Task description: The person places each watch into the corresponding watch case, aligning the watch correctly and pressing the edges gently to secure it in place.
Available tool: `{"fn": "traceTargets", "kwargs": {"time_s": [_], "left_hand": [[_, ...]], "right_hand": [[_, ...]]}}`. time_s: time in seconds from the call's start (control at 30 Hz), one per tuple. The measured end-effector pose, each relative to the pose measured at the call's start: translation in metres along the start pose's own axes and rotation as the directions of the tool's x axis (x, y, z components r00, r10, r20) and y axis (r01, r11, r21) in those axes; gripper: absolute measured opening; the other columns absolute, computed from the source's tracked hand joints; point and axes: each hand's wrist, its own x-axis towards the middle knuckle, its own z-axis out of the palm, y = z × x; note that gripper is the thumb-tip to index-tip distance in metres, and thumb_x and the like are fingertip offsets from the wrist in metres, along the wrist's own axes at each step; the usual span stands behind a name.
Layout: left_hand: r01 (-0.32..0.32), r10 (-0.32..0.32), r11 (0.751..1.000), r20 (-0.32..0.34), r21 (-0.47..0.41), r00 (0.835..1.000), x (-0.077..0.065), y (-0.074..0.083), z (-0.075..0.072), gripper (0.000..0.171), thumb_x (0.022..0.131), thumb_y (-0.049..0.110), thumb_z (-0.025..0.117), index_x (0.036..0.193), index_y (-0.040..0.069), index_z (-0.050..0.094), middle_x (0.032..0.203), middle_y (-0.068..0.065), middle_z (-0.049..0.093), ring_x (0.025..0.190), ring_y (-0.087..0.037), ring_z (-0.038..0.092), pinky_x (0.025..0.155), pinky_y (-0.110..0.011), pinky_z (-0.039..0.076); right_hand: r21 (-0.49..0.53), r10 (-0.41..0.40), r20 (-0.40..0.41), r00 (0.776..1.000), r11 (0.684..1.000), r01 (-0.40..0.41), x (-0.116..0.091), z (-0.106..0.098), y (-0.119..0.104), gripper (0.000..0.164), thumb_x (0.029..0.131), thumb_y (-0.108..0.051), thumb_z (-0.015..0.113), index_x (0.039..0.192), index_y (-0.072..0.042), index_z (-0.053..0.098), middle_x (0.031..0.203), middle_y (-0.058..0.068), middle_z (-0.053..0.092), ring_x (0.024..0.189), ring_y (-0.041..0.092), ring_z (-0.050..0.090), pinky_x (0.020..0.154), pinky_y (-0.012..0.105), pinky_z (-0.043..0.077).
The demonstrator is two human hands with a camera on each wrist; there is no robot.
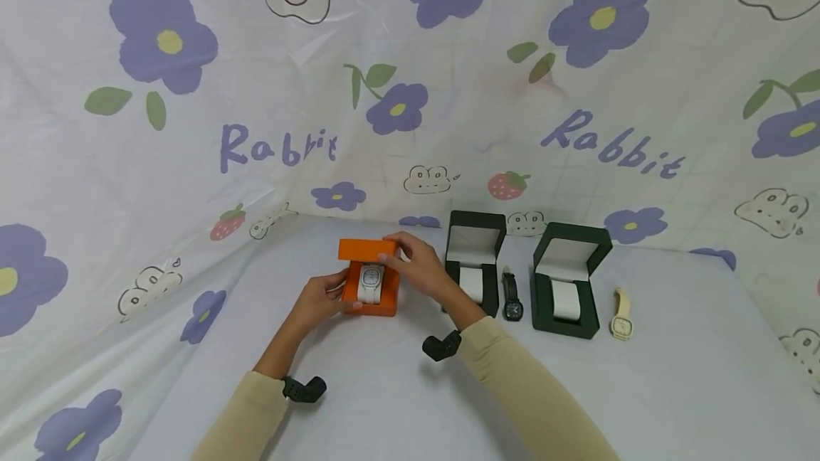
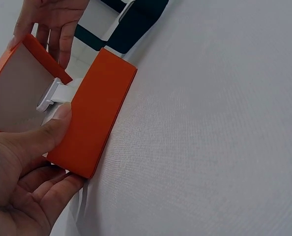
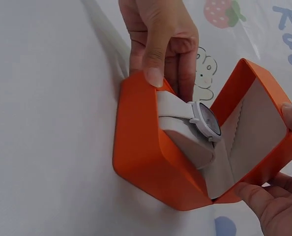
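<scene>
An orange watch box [image 1: 379,310] stands on the white table with its lid [image 1: 359,250] partly raised. Inside, a white wristwatch [image 1: 371,278] is wrapped round a pale cushion [image 3: 185,140], its dial facing up and out. My left hand [image 1: 318,302] grips the left side of the box base, thumb over the edge by the watch strap and fingers below along the outside. At the other side, my right hand [image 1: 419,265] pinches the lid, with the thumb on its rim and fingers on its outer face.
Right of the orange box, a dark box [image 1: 490,294] and a green box [image 1: 570,328] stand with lids up, each showing a white cushion. Between them lies a black watch [image 1: 512,309]; a cream watch [image 1: 621,326] lies farther right. A patterned cloth [image 1: 384,155] hangs behind.
</scene>
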Motion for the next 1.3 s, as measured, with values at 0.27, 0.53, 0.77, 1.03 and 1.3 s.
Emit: {"fn": "traceTargets", "kwargs": {"time_s": [0.27,0.53,0.77,1.03,1.3], "left_hand": [[0.019,-0.019,1.0,-0.006,-0.005,1.0,-0.001,-0.001,0.001,0.083,0.079,0.018,0.09,0.15,0.005,0.049,0.152,-0.011,0.049,0.133,-0.029,0.054,0.1,-0.035,0.051],[0.03,-0.03,1.0,-0.014,-0.001,0.999,-0.003,0.002,0.001,0.082,0.079,0.019,0.09,0.149,0.002,0.05,0.152,-0.014,0.049,0.132,-0.032,0.055,0.1,-0.037,0.052],[0.005,-0.004,1.0,-0.014,0.009,1.0,-0.001,0.002,0.001,0.08,0.079,0.018,0.089,0.147,0.0,0.051,0.151,-0.016,0.05,0.135,-0.033,0.052,0.101,-0.037,0.051],[0.009,-0.009,0.999,-0.02,0.042,1.0,-0.001,0.002,0.001,0.073,0.08,0.017,0.088,0.144,0.002,0.056,0.148,-0.014,0.053,0.135,-0.033,0.052,0.103,-0.04,0.05],[0.004,-0.004,1.0,-0.005,-0.018,1.0,-0.002,0.0,0.0,0.073,0.079,0.017,0.089,0.143,0.002,0.057,0.149,-0.015,0.052,0.136,-0.032,0.051,0.106,-0.041,0.047]], "right_hand": [[0.032,-0.03,-0.005,1.0,0.999,0.03,-0.007,0.005,0.005,0.042,0.096,-0.027,0.072,0.135,-0.012,0.062,0.137,0.004,0.061,0.135,0.021,0.051,0.115,0.041,0.041],[0.06,-0.052,-0.023,0.998,0.997,0.053,-0.013,0.01,0.007,0.044,0.097,-0.023,0.072,0.137,-0.012,0.06,0.144,0.006,0.056,0.142,0.024,0.045,0.108,0.039,0.047],[0.068,-0.078,-0.053,0.996,0.994,0.082,-0.018,0.015,0.011,0.046,0.096,-0.02,0.073,0.139,-0.014,0.06,0.146,0.005,0.055,0.14,0.024,0.047,0.108,0.039,0.047],[0.088,-0.13,-0.072,0.989,0.987,0.136,-0.022,0.02,0.018,0.046,0.095,-0.018,0.074,0.139,-0.012,0.06,0.151,0.009,0.051,0.141,0.029,0.046,0.108,0.045,0.047],[0.07,-0.148,-0.08,0.986,0.986,0.154,-0.027,0.023,0.019,0.047,0.094,-0.017,0.074,0.139,-0.009,0.06,0.152,0.009,0.05,0.142,0.027,0.045,0.107,0.041,0.048]]}}
